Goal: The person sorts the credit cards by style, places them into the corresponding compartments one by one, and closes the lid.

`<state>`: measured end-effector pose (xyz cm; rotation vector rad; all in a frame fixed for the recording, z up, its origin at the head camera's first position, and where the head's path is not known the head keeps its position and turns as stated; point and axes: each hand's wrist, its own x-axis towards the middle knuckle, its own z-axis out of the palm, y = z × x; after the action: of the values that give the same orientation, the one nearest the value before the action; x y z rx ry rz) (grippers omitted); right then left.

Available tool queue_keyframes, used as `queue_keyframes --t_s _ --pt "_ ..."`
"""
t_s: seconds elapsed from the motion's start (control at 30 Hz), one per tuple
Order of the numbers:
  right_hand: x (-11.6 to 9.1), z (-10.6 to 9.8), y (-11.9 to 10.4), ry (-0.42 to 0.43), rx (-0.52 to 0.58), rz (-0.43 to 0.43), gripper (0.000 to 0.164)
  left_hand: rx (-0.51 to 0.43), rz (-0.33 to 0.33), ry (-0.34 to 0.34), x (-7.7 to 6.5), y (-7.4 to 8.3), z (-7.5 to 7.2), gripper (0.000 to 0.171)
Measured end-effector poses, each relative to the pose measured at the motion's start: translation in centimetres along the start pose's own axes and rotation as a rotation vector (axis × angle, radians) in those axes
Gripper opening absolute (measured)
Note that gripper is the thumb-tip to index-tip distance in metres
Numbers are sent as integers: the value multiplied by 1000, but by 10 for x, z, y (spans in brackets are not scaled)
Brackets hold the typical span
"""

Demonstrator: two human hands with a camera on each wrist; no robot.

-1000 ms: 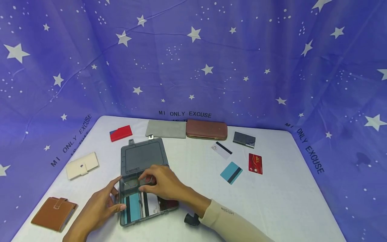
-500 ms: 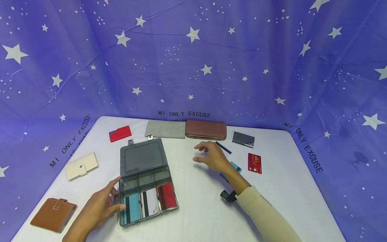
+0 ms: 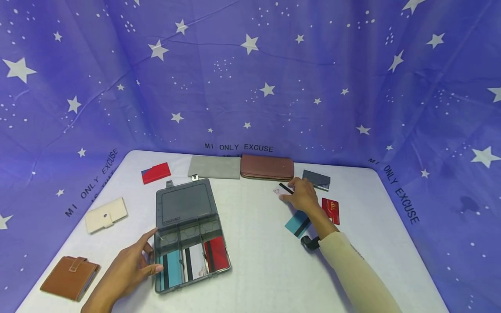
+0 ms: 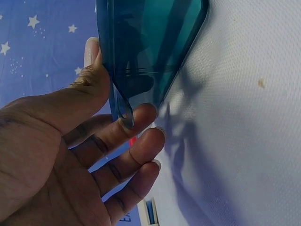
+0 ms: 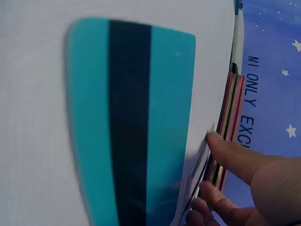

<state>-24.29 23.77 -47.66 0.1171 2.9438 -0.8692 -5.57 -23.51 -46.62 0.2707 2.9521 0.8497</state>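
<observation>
My right hand point(image 3: 301, 195) is at a white card with a black stripe point(image 3: 280, 190) on the right side of the table. In the right wrist view, thumb and fingertips pinch this white card point(image 5: 194, 176), seen nearly edge-on; the hand covers part of it in the head view. My left hand point(image 3: 127, 269) holds the left side of an open grey plastic box point(image 3: 188, 204), thumb and forefinger on its rim. Its front compartments hold a blue card point(image 3: 171, 267), another white card point(image 3: 195, 261) and a red card point(image 3: 216, 254), all striped black.
A blue striped card point(image 3: 298, 224) and a red VIP card point(image 3: 331, 209) lie near my right wrist. Behind stand a dark card case point(image 3: 318, 179), a brown zip wallet point(image 3: 267, 168) and a grey pouch point(image 3: 214, 168). Leftward lie a red holder point(image 3: 156, 173), cream wallet point(image 3: 107, 214) and tan wallet point(image 3: 69, 277).
My right hand has left the box, uncovering the red card there, and moved right across the table to the loose white card. The left hand has stayed at the box.
</observation>
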Motion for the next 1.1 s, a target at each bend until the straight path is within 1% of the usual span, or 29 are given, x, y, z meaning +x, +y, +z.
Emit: queue_keyframes --t_s 0.13,0.37,0.47,0.63,0.7,0.77,0.83,0.9,1.0,1.07,1.1 --pt "-1 4 -4 -38 5 -24 44 -1 -2 -4 0 0 0 94" --pt "-13 12 -24 -131 25 -160 30 1 8 3 0 0 0 93" --pt "-20 13 -35 -177 62 -221 25 -1 0 -3 1 0 0 93" --pt "-34 12 -55 -302 105 -336 20 -2 -14 -10 0 -1 -1 93" --pt "-40 11 -63 -341 123 -364 19 -1 -9 -6 0 -1 -1 93" --pt "-46 10 -71 -372 164 -392 16 -1 -1 -1 0 -1 0 93" --pt "-52 10 -78 -408 228 -424 14 -1 6 5 0 -1 0 93" --pt "-58 11 -85 -453 300 -477 18 1 11 9 0 -1 0 93" --pt "-67 16 -95 -521 374 -549 32 4 15 12 0 -2 0 93" --pt "-74 21 -102 -563 412 -576 37 6 16 10 0 -2 0 93" --pt "-78 24 -106 -583 429 -575 38 6 14 9 1 -1 0 93"
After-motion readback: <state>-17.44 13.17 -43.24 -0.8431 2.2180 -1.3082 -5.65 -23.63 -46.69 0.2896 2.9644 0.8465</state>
